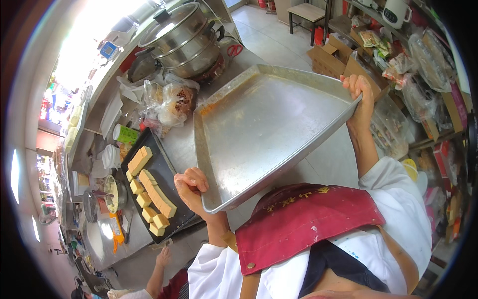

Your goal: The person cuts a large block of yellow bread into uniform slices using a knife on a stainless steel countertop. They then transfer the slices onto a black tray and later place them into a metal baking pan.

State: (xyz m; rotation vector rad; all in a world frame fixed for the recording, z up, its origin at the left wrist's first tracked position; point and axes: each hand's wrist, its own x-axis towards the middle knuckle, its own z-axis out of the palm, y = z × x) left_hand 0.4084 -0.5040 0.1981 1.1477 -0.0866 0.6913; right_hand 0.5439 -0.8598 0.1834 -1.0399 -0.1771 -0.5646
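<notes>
A large, shallow metal baking tray [269, 123] is held up at a tilt before me, its inside bare with brownish stains along the far-left wall. My left hand [191, 187] grips its near-left corner, fingers curled over the rim. At the right corner, my right hand [357, 91] is closed around the rim. Left of the tray, a black baking tray [179, 202] lies on the metal worktable, bearing cut pieces of pale yellow dough or cake [158, 198] in rows and loose blocks.
A steamer pot [186, 48], red-handled scissors [235, 50] and plastic bags of food [173, 104] are on the worktable. A metal bowl [115, 192] stands left of the black tray. A co-worker's arm [158, 267] shows at lower left. Cartons [330, 56] and loaded shelves are at right.
</notes>
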